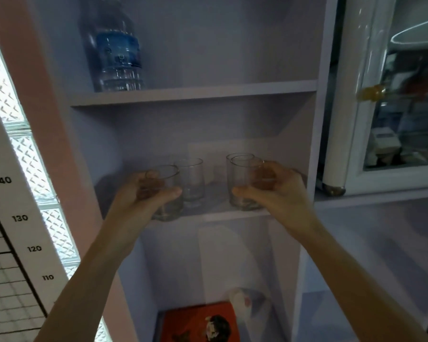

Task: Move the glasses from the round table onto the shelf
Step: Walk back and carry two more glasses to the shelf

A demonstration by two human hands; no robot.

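Note:
My left hand grips a clear glass at the front left edge of the middle shelf of a pale cabinet; its base hangs at the shelf's lip. My right hand grips a second clear glass, whose base stands at the front right of that shelf. Two more clear glasses stand upright further back: one just right of the left-hand glass, another mostly hidden behind the right-hand glass. The round table is out of view.
A large water bottle stands on the shelf above. An orange box and a white object lie in the lower compartment. A glass-door cabinet stands to the right, a height chart to the left.

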